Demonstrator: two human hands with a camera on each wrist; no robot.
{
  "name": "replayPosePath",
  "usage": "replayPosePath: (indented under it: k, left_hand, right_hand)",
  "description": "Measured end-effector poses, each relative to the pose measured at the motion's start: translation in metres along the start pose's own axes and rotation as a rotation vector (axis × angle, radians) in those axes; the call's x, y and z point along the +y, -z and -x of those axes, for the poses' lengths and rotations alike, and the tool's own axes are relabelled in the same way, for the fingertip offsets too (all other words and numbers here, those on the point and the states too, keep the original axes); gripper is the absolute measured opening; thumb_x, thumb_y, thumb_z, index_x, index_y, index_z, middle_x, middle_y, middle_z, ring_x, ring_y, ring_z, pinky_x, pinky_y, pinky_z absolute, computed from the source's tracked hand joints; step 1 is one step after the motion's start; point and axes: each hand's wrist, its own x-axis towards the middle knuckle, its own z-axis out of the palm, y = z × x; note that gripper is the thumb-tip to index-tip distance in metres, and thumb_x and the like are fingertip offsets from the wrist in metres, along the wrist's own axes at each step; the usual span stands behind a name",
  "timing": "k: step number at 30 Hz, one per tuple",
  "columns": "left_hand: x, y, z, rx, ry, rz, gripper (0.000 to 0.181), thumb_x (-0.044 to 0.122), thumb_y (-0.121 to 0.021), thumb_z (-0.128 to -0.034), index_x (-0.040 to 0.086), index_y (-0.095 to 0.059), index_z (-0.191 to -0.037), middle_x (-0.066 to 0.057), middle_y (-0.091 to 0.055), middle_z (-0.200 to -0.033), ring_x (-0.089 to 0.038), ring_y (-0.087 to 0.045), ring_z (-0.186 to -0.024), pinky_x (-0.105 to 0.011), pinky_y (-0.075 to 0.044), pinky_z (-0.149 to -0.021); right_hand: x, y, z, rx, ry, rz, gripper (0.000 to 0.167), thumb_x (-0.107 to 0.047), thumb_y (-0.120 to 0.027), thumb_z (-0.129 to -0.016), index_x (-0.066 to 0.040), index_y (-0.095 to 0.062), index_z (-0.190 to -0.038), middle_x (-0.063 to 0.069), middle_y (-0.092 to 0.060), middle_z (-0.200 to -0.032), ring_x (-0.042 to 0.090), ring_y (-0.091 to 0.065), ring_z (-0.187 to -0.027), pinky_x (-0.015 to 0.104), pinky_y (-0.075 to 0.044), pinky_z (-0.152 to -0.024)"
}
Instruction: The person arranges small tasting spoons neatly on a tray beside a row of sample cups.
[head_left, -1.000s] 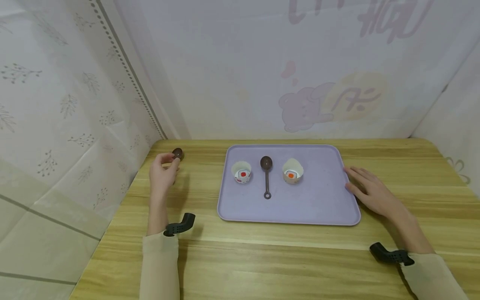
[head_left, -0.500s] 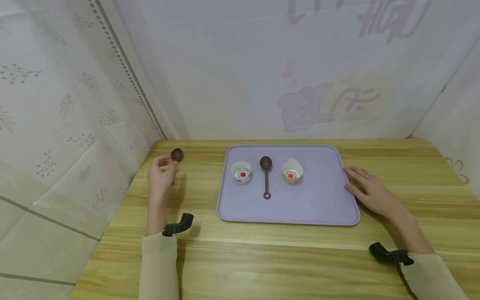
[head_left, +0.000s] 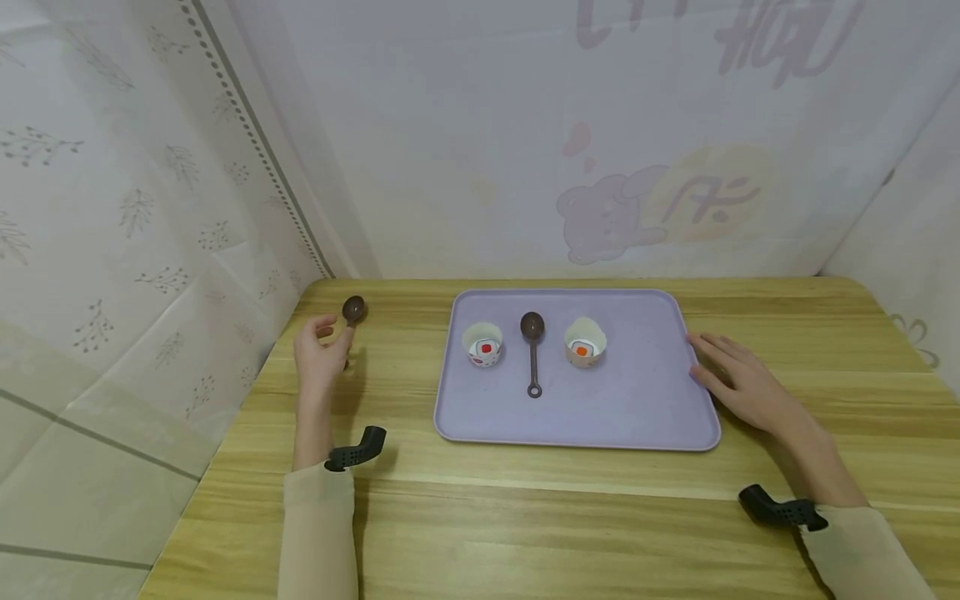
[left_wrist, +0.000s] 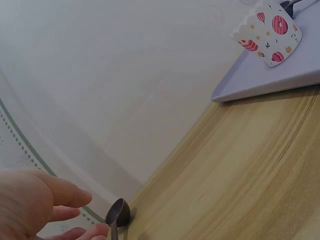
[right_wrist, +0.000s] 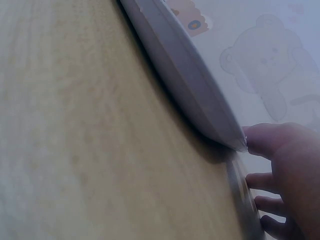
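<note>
A dark brown measuring spoon (head_left: 354,309) lies on the table at the far left. Close by its handle is my left hand (head_left: 320,351), with a gap between thumb and fingers; in the left wrist view the spoon's bowl (left_wrist: 119,213) shows just beyond the fingertips, which hide part of the handle. At the right side of a lilac tray (head_left: 637,417), my right hand (head_left: 746,387) touches the rim with extended fingers. On the tray, a second brown measuring spoon (head_left: 533,354) lies between a white patterned paper cup (head_left: 486,358) and a tan paper cup (head_left: 584,359).
Inside each cup is a small white piece, one with a red mark and one with orange. A patterned cloth (head_left: 450,167) hangs along the table's back edge, another (head_left: 135,250) along the left. Wooden tabletop (head_left: 525,517) extends in front of the tray.
The left thumb and fingers have spread and drawn back slightly from the spoon, so more of its bowl and upper handle shows. The right hand and tray stay in place.
</note>
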Motion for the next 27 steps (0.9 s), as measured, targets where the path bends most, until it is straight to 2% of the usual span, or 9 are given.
replayPosePath:
  k: [8, 16, 22, 27]
  left_hand:
    - [-0.005, -0.001, -0.003, 0.008, 0.048, 0.037, 0.048, 0.009, -0.06, -0.0963, -0.007, -0.047, -0.14, -0.025, -0.042, -0.133, -0.011, -0.06, -0.08, -0.016, -0.054, -0.067]
    - [-0.011, -0.002, -0.006, 0.015, 0.087, 0.055, 0.049, 0.008, -0.058, -0.0969, -0.006, -0.044, -0.142, -0.022, -0.041, -0.13, -0.011, -0.064, -0.08, -0.017, -0.055, -0.068]
    - [-0.013, -0.002, -0.005, 0.017, 0.109, 0.051, 0.047, 0.007, -0.057, -0.0987, -0.007, -0.044, -0.142, -0.021, -0.042, -0.129, -0.015, -0.063, -0.085, -0.019, -0.056, -0.074]
    - [-0.016, -0.002, -0.005, 0.036, 0.11, 0.063, 0.045, 0.005, -0.057, -0.0971, -0.009, -0.045, -0.139, -0.016, -0.045, -0.119, -0.01, -0.063, -0.078, -0.017, -0.056, -0.072]
  right_hand:
    - [0.0, 0.0, 0.0, -0.003, -0.001, 0.002, 0.061, -0.031, -0.055, -0.105, -0.008, -0.035, -0.157, 0.034, -0.031, -0.154, 0.058, -0.021, -0.141, 0.073, -0.014, -0.111]
    - [-0.001, 0.0, 0.0, -0.009, -0.005, 0.004, 0.061, -0.032, -0.055, -0.105, -0.008, -0.034, -0.157, 0.034, -0.031, -0.154, 0.058, -0.022, -0.141, 0.073, -0.015, -0.11]
    - [-0.002, 0.001, 0.0, -0.005, -0.004, 0.002, 0.06, -0.031, -0.055, -0.105, -0.007, -0.035, -0.157, 0.034, -0.031, -0.154, 0.058, -0.023, -0.14, 0.074, -0.016, -0.109]
    - [-0.003, 0.001, 0.0, -0.002, 0.0, 0.004, 0.06, -0.031, -0.055, -0.105, -0.007, -0.036, -0.156, 0.034, -0.032, -0.153, 0.058, -0.023, -0.14, 0.074, -0.018, -0.109]
